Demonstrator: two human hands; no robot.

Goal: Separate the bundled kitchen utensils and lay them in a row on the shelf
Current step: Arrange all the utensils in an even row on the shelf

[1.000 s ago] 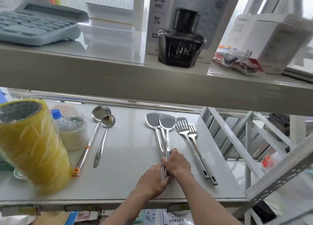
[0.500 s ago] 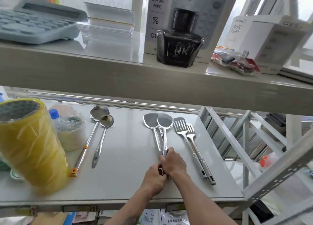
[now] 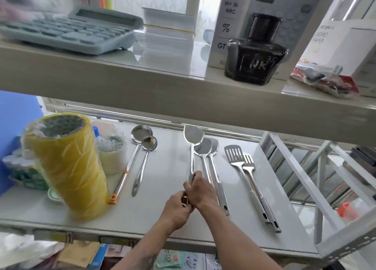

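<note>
On the white lower shelf [image 3: 166, 168], both my hands grip the handle of one steel spatula [image 3: 193, 136]. My right hand [image 3: 201, 191] holds the shaft and my left hand [image 3: 176, 207] holds the handle's end just below it. This spatula's blade is raised toward the back, apart from two more solid spatulas [image 3: 208, 148] that lie side by side to its right. Two slotted turners [image 3: 237, 158] lie together farther right. Two ladles [image 3: 145, 139] lie together on the left.
A tall yellow wrapped stack of tape rolls [image 3: 67, 164] and a smaller wrapped roll [image 3: 110, 149] stand at the left. The upper shelf [image 3: 142, 86] overhangs, carrying a calculator [image 3: 67, 31], cards and an ink bottle [image 3: 256, 52]. A white metal rack [image 3: 317, 188] borders the right.
One spatula has come away from the pair it lay with; its blade now sits to the left and farther back. Both hands have stayed on its handle.
</note>
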